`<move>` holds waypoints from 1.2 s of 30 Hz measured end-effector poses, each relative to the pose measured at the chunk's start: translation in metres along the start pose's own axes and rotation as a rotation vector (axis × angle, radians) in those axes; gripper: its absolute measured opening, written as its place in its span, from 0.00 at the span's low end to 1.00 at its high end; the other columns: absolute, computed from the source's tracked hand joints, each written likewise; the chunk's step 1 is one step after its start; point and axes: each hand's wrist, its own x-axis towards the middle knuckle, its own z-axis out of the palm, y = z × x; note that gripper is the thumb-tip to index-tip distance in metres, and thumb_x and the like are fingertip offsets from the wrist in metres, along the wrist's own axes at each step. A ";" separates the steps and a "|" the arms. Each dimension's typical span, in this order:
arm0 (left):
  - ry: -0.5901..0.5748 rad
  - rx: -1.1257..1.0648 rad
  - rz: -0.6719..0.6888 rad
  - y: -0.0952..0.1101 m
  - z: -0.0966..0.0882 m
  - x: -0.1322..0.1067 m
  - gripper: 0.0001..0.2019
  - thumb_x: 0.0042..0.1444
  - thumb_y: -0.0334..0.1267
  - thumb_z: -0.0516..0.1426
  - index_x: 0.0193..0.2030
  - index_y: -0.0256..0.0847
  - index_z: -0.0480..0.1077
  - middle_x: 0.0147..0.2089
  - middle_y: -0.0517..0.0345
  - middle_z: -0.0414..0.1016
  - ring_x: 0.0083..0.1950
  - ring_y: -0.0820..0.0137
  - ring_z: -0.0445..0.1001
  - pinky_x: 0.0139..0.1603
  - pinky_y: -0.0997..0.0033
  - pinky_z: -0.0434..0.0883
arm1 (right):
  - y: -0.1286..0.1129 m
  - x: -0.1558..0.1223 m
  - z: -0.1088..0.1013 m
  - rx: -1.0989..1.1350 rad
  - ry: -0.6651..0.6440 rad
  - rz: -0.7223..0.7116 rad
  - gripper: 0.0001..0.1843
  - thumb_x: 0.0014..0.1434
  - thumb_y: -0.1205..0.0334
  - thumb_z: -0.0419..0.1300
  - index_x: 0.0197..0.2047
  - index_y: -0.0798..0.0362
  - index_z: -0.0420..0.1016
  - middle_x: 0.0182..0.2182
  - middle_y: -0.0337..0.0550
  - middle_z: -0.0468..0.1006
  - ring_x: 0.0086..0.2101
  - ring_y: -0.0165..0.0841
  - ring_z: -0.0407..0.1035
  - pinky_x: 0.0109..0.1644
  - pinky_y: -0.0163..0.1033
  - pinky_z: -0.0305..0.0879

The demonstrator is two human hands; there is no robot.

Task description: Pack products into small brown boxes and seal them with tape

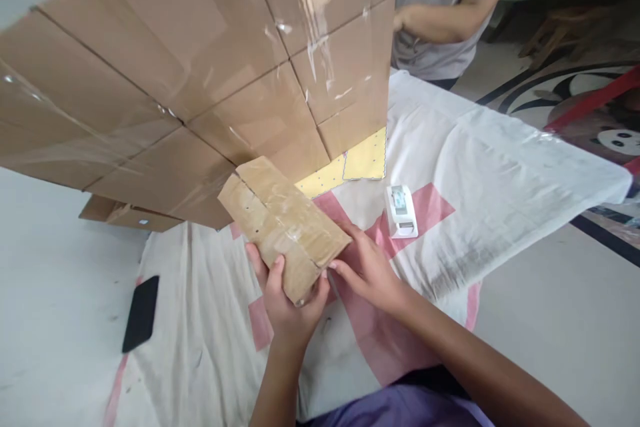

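Observation:
A small piece of folded cardboard [280, 220], with clear tape over its seam, is held tilted above the cloth. My left hand [287, 297] closes on its lower edge from beneath, the fingers showing at its side. At its right-hand corner, my right hand [370, 270] pinches the edge between thumb and fingers. Just behind it stands a large taped cardboard panel [240, 100], with cut lines dividing it into rectangles. Yellow dotted sheets [365, 157] show under the panel's lower edge. To the right of my right hand lies a small white device [401, 212] with a clear window.
A white and pink cloth [200, 320] covers the work surface. At the left a black phone [141, 313] rests near the cloth's edge. Behind the panel at the right is another person [450, 13] in a grey shirt. A wooden stool [563, 27] stands farther back.

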 end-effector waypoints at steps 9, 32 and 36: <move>-0.411 -0.479 0.266 0.120 0.153 0.122 0.39 0.59 0.39 0.61 0.73 0.53 0.45 0.81 0.50 0.30 0.78 0.50 0.45 0.64 0.53 0.72 | 0.043 -0.004 -0.163 -0.355 0.729 0.226 0.26 0.64 0.46 0.59 0.59 0.49 0.61 0.51 0.60 0.73 0.52 0.56 0.72 0.52 0.66 0.71; -0.343 -0.501 -0.063 0.029 0.239 0.145 0.06 0.65 0.41 0.58 0.43 0.47 0.76 0.60 0.52 0.76 0.62 0.61 0.73 0.63 0.56 0.71 | 0.208 0.141 -0.250 -0.261 0.713 0.261 0.19 0.61 0.44 0.52 0.45 0.50 0.68 0.39 0.46 0.73 0.37 0.37 0.70 0.41 0.44 0.70; -0.226 -0.261 -0.269 -0.073 0.108 0.083 0.08 0.65 0.42 0.56 0.40 0.45 0.76 0.43 0.55 0.81 0.49 0.65 0.78 0.50 0.64 0.75 | 0.184 0.131 -0.246 -0.389 0.581 0.344 0.16 0.55 0.43 0.56 0.29 0.46 0.72 0.26 0.45 0.73 0.29 0.42 0.68 0.36 0.49 0.64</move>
